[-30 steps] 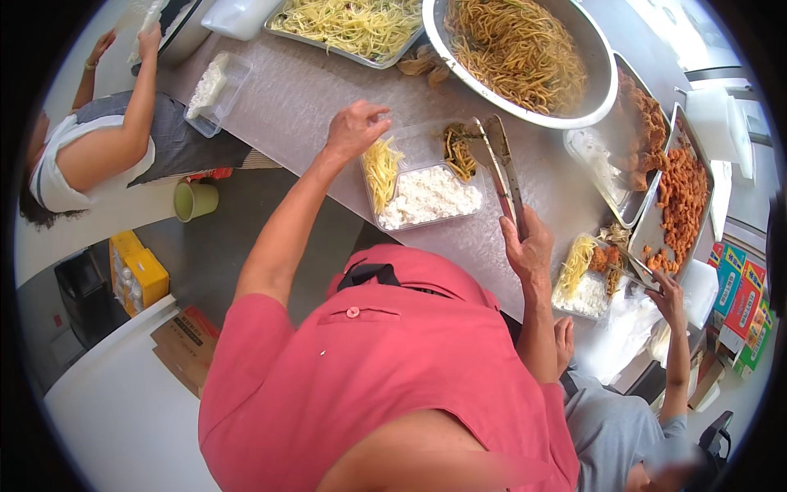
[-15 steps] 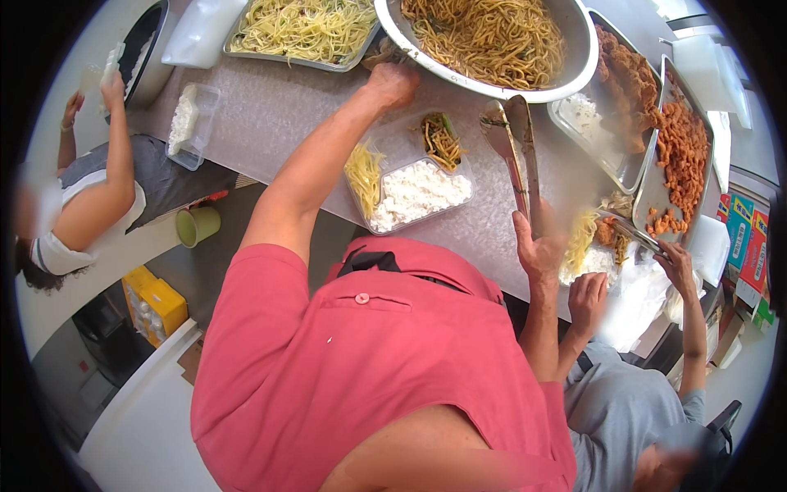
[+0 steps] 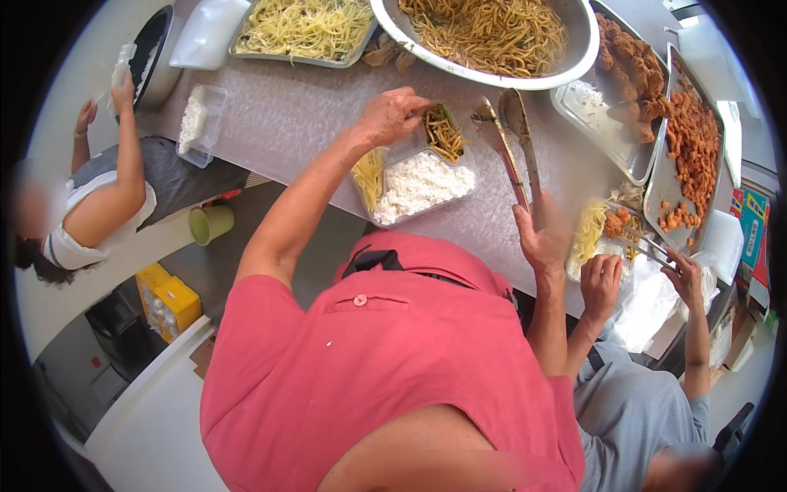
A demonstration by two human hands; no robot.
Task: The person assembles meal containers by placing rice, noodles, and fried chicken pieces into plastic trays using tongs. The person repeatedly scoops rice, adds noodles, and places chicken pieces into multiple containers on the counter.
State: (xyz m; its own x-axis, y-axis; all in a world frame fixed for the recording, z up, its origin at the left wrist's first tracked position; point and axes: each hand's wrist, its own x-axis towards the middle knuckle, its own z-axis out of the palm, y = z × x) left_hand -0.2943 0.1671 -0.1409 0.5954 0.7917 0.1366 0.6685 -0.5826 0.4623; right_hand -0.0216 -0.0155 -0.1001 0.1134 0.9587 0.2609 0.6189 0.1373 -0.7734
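Note:
A clear compartmented lunch box [image 3: 416,217] sits near the table's front edge, holding white rice [image 3: 426,184], pale shredded potato [image 3: 370,176] and brown noodles [image 3: 443,135] with a green piece. My left hand [image 3: 392,116] is over its far left corner. The fingers are curled together, their tips at the edge of the noodles; whether anything is between them is hidden. My right hand [image 3: 543,238] grips metal tongs [image 3: 516,148], which point away from me, jaws apart and without food, right of the box. Beyond them stands a big white bowl [image 3: 484,79] of brown noodles.
Left of the bowl is a tray of shredded potato [image 3: 303,29]. Trays of fried meat [image 3: 627,66] and small orange-brown pieces [image 3: 693,156] stand right. A co-worker's hand [image 3: 684,279] works tongs over another filled box [image 3: 589,230]. Farther left, another person handles a container [image 3: 123,61].
My left hand has come from dark scraps by the bowl's rim back toward me, to the lunch box's noodle compartment. My right hand still holds the tongs, nearly in place.

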